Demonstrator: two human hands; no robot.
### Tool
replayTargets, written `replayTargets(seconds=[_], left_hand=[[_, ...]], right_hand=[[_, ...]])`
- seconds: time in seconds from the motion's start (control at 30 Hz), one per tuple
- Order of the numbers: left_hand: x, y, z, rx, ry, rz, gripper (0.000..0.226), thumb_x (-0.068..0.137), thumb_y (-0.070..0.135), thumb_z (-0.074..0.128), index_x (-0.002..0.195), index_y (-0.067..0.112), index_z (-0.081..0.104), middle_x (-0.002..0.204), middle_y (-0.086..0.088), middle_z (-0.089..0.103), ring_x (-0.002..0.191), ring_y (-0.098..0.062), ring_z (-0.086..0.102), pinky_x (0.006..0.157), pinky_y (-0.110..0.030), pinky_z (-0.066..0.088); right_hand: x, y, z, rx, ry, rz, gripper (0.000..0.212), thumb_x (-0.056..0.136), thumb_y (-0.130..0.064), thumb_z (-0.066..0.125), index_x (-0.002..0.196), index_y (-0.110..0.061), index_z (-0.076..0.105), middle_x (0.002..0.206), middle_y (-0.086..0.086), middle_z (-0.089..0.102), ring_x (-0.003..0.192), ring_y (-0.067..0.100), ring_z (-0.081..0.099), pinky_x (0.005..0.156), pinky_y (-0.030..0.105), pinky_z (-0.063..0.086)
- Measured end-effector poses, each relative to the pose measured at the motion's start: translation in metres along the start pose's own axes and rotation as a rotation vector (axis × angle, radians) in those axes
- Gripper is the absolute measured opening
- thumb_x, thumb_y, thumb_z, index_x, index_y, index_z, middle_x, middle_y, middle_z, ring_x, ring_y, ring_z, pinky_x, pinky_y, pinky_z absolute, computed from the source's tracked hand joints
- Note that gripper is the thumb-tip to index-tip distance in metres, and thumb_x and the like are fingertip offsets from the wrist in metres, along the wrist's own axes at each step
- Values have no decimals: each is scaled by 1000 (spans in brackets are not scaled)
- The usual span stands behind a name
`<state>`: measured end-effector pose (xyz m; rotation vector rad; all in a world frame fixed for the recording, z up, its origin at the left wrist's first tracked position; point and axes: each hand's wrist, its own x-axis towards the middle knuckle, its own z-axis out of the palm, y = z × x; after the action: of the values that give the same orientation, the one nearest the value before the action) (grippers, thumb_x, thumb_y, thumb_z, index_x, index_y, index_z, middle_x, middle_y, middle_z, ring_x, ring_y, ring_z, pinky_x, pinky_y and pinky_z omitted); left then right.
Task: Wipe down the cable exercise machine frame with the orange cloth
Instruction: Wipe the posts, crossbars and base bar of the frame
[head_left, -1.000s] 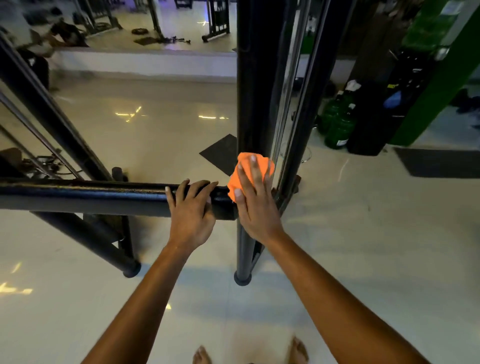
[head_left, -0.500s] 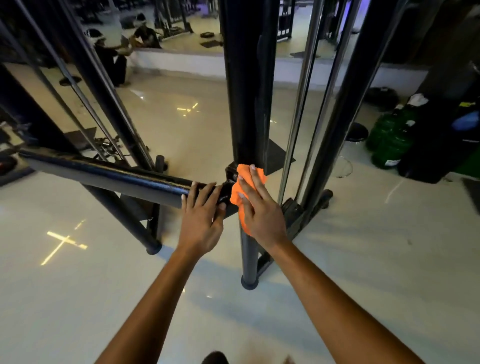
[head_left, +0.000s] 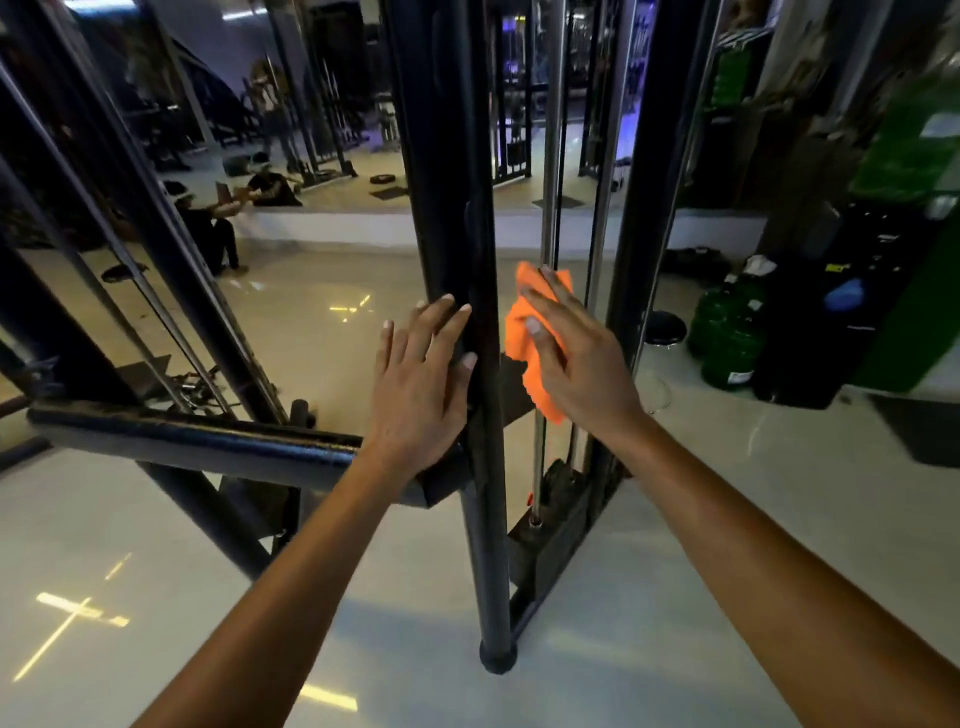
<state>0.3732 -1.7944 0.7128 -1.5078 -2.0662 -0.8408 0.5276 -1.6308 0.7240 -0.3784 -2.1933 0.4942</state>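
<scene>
- Two hands at black upright post (head_left: 457, 156).
- Left hand (head_left: 423, 384): fingers straight, spread, flat against post.
- Right hand (head_left: 576, 358): fingers extended, pressing orange cloth (head_left: 524, 332) beside post.

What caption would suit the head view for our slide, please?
Right hand presses an orange cloth beside the black upright post; left hand rests flat against it.
</scene>
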Motion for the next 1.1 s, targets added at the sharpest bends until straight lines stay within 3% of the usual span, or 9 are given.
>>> replayTargets(seconds=[0.07, 0.17, 0.27, 0.33, 0.47, 0.63, 0.73, 0.9, 1.1], left_hand=[[37, 9, -20, 28, 54, 52, 53, 115, 35, 45, 167, 22, 35, 178, 2, 21, 166, -22, 10, 133, -57, 9], [92, 19, -52, 92, 158, 125, 55, 116, 34, 45, 168, 20, 33, 180, 0, 13, 167, -21, 1, 134, -56, 6], [155, 31, -88, 172, 288, 163, 56, 116, 34, 45, 168, 19, 32, 180, -1, 11, 167, -21, 0, 133, -57, 9], [194, 40, -115, 207, 364, 170, 57, 116, 35, 45, 168, 19, 32, 180, 0, 11, 167, -20, 1, 134, -55, 8], [268, 66, -168, 261, 470, 201, 58, 116, 36, 44, 169, 19, 29, 180, 3, 10, 167, -15, 0, 135, -51, 8], [335, 88, -232, 317, 599, 161, 56, 116, 36, 43, 169, 22, 29, 180, 5, 11, 166, -13, 3, 135, -48, 10], [361, 93, -263, 322, 598, 137, 58, 116, 41, 40, 170, 27, 24, 180, 9, 8, 166, -14, 5, 134, -50, 14], [393, 101, -308, 297, 570, 104, 55, 116, 45, 38, 168, 35, 26, 177, 13, 17, 163, -13, 18, 127, -41, 23], [424, 113, -343, 6, 503, 45, 44, 116, 45, 38, 160, 51, 37, 168, 17, 31, 153, -20, 37, 117, -58, 46]], right_hand=[[40, -8, -27, -12, 44, -83, 47, 119, -33, 45, 166, -29, 43, 178, -13, 23, 162, 5, 24, 129, 34, 30], [99, -20, -65, -28, 97, -156, 47, 118, -35, 46, 165, -30, 45, 178, -13, 23, 156, -2, 25, 122, 17, 28], [167, -35, -104, -14, 178, -294, 47, 118, -37, 46, 164, -29, 46, 178, -11, 25, 160, 1, 27, 126, 27, 34], [210, -49, -131, 17, 207, -366, 46, 118, -37, 45, 164, -29, 47, 178, -10, 28, 158, -8, 22, 126, 22, 29], [288, -77, -182, 94, 284, -480, 46, 118, -40, 44, 163, -30, 48, 176, -10, 32, 159, -4, 24, 127, 17, 23], [365, -110, -226, 172, 326, -623, 47, 118, -41, 43, 163, -28, 49, 175, -5, 35, 162, 2, 24, 132, 29, 24], [400, -124, -243, 185, 341, -668, 50, 116, -48, 40, 164, -33, 45, 176, -9, 33, 163, 8, 27, 132, 45, 30], [445, -155, -263, 191, 357, -727, 51, 117, -49, 37, 166, -37, 38, 176, -12, 30, 162, 16, 32, 129, 54, 33], [473, -180, -244, 292, 243, -664, 55, 118, -44, 37, 171, -38, 23, 181, -9, 16, 166, 22, 17, 130, 60, 27]])
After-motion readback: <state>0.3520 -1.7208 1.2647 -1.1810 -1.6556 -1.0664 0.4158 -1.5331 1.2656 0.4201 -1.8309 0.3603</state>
